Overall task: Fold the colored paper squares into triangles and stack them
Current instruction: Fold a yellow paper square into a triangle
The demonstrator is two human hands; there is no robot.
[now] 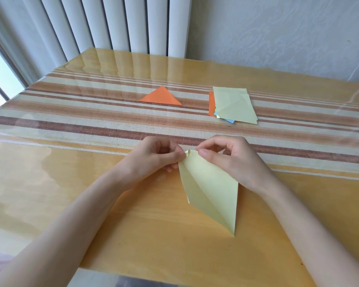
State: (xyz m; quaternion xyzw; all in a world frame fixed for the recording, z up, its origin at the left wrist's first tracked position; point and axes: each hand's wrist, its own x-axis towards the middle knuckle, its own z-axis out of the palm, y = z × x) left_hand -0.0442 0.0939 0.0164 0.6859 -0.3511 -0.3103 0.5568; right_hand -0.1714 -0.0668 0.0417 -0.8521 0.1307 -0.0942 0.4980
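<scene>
Your left grip (160,156) and right grip (228,156) each pinched the meeting top corners of the yellow paper (211,189), held half folded over the desk (91,183) toward 6 o'clock. One corner looked curled and slightly off. Creasing it like that would probably have set a skewed triangle. The orange triangle (161,97) lay at 12 o'clock, the unfolded pile (234,104) at 1 o'clock.

One left hand (155,157), one right hand (234,160), one yellow sheet (214,189), one orange triangle (161,97) — one pile of squares (234,104).
</scene>
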